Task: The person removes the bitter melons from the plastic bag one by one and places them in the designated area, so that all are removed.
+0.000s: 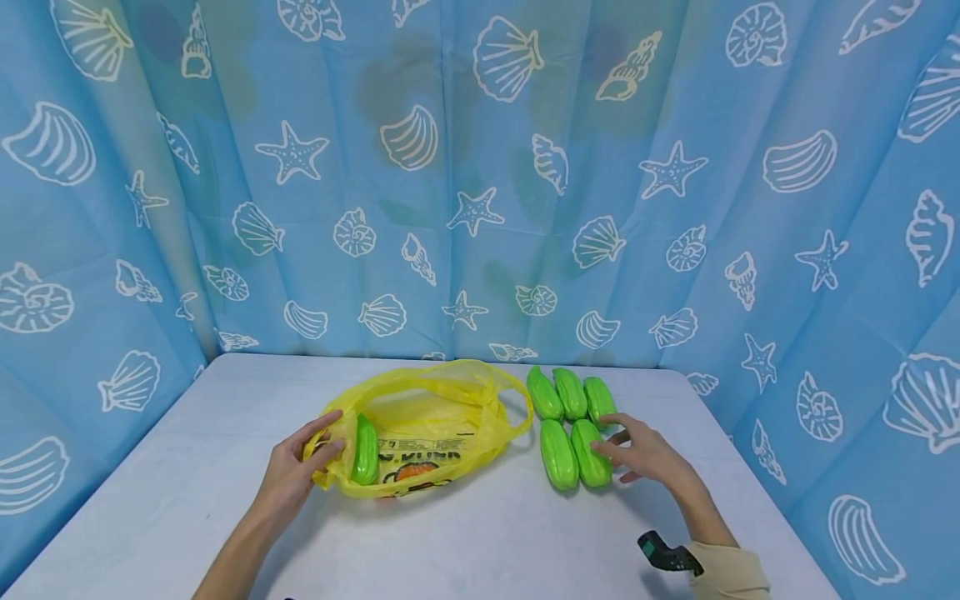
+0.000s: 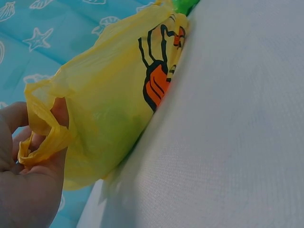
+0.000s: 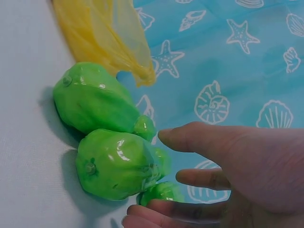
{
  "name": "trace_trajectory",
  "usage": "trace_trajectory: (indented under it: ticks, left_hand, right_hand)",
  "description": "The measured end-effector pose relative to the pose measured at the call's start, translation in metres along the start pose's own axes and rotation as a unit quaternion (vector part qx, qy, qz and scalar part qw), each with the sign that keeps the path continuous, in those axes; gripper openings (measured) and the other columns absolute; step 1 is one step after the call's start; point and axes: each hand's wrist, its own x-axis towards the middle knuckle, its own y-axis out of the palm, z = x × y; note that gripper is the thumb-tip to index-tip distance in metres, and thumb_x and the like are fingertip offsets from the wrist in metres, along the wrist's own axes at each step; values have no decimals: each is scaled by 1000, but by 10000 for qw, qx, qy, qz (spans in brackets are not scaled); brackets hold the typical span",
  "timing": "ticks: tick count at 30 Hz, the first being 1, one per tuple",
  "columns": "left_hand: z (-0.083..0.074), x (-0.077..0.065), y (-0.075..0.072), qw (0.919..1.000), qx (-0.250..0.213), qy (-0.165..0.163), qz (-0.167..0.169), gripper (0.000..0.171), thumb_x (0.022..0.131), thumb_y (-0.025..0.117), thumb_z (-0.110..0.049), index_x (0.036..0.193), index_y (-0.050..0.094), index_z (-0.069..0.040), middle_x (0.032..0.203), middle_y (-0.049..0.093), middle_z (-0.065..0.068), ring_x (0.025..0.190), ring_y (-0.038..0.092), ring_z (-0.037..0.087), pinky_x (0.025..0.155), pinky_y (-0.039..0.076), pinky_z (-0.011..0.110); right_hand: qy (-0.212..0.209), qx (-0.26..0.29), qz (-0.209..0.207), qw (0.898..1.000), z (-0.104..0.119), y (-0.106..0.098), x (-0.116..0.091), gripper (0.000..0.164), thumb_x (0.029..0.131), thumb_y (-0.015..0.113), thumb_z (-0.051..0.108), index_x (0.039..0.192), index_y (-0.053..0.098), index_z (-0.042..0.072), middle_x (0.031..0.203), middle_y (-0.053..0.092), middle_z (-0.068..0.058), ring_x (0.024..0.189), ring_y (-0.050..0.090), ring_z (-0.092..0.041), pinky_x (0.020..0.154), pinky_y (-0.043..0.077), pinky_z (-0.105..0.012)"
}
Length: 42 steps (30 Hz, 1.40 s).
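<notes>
A yellow plastic bag (image 1: pixel 480 433) with black and orange print lies with its mouth spread on the table. My left hand (image 1: pixel 303 454) grips the left side of its rim; in the left wrist view, the fingers (image 2: pixel 19 114) are in the bag's handle (image 2: pixel 45 137). Inside the bag, at its left end, is one glossy green gourd-shaped vegetable (image 1: pixel 365 450). Several more lie in two rows right of the bag, among them a front right gourd (image 1: pixel 588 454). Close over that one is my right hand (image 1: pixel 645 450), its thumb and fingers apart with nothing held, as the right wrist view shows.
A white-covered table (image 1: pixel 465 550) carries everything. Behind it and at both sides hangs a blue curtain (image 1: pixel 420 200) with white shell prints. A dark band-like device (image 1: pixel 667 554) sits by the right sleeve (image 1: pixel 727 571).
</notes>
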Motion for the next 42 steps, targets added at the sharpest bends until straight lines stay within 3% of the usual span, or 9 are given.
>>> trace_trajectory:
  ticks: [21,28,34,42]
  left_hand:
    - [2,3,1,10000,48,-45,-32,63,91,68,-39,147,44,-26,141,38,3,112,46,16,84,52,12]
    - [2,3,1,10000,67,-49,-16,63,92,67,-38,149,43,-25,140,38,3,111,45,15,83,51,12]
    - [1,2,1,10000,38,-66,10,62,94,66,-37,150,41,-26,143,36,2,110,46,12,83,51,12]
    - [0,-1,1,10000,56,-35,-17,63,92,67,-38,149,42,-25,142,38,3,109,48,13,83,52,13]
  right_hand:
    - [-190,-361,-231,9989,14,-10,-8,66,95,64,36,146,39,4,126,59,-29,86,69,-30,62,58,-33]
    - [-245,-396,-270,9985,21,-13,-11,67,94,64,38,146,39,5,128,58,-28,97,68,-34,65,59,-35]
    - [-339,-415,-261,9982,26,-11,-11,65,94,65,37,146,40,6,129,58,-26,106,65,-35,67,60,-34]
    - [-427,-558,-305,9971,40,-2,-16,61,94,65,34,143,43,7,127,59,-26,103,67,-35,67,59,-35]
